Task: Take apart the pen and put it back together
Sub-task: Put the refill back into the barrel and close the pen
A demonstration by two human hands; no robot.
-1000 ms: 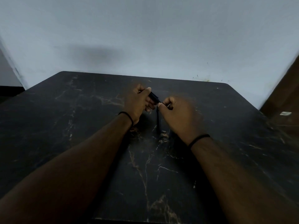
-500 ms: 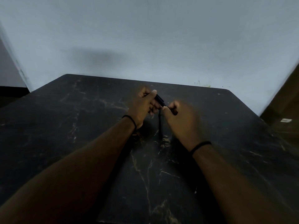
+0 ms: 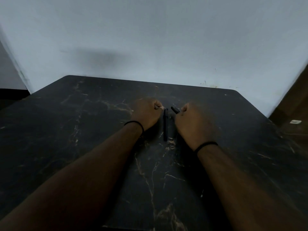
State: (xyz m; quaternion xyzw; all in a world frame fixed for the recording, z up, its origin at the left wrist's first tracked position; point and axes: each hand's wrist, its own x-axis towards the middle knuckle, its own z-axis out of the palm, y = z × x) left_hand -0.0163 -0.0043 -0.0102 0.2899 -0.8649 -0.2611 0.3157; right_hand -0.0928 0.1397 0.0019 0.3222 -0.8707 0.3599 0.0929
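Note:
The pen is in pieces on a black marble-patterned table [image 3: 100, 147]. A long black pen barrel [image 3: 165, 125] lies on the table between my hands, pointing away from me. My right hand [image 3: 191, 120] is closed around a short black pen piece [image 3: 175, 110], whose end sticks out toward the left. My left hand [image 3: 146, 112] is closed, with its fingertips pinched on a small thin pale part [image 3: 158, 107] that I can barely make out. The two hands are a little apart, one on each side of the barrel.
A pale wall [image 3: 150, 39] rises right behind the table's far edge. A brown wooden surface [image 3: 296, 105] with a small white tag [image 3: 294, 121] stands at the right. Both wrists wear thin black bands.
My hands held the short piece together near the centre before. They have now pulled apart: the right keeps the short black piece and the left holds a small part. The barrel has stayed on the table.

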